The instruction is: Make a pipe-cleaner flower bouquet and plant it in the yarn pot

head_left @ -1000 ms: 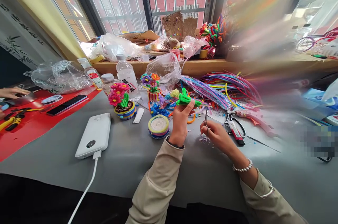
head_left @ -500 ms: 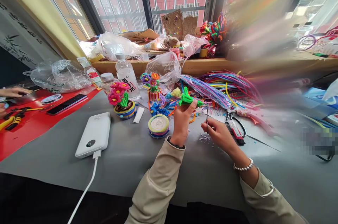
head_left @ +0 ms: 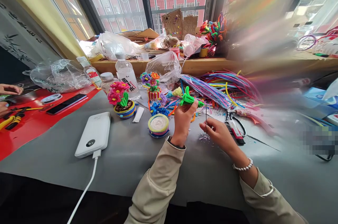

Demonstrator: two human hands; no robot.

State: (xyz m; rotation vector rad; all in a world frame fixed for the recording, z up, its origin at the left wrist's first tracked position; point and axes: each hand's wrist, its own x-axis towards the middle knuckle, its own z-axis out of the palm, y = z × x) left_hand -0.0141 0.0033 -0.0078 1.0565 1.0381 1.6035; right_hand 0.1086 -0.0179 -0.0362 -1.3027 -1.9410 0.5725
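Observation:
My left hand (head_left: 183, 122) is closed in a pinch on a bright green pipe-cleaner piece (head_left: 187, 97) with several looped leaves, raised above the table. To its right, my right hand (head_left: 218, 130) pinches a thin, dark, upright tool (head_left: 206, 116); it looks like metal, but its kind is not clear. A small gap separates this tool from the green piece. Left of my left wrist stands a round pot (head_left: 158, 125) wrapped in coloured strands with a pale filling. Purple fluff clippings (head_left: 204, 137) lie below my right hand.
Pink pipe-cleaner flowers in a pot (head_left: 124, 109), a white power bank (head_left: 93, 134) with its cable, and bottles (head_left: 125, 76) stand on the left. Black-handled scissors (head_left: 235, 129) and pipe-cleaner bundles (head_left: 208, 90) lie right and behind. Another person's hand (head_left: 10, 89) shows far left.
The thin tool in my right hand has turned slightly and shifted a little left. The green piece is tilted a bit differently. At far left, the other person's hands have moved slightly.

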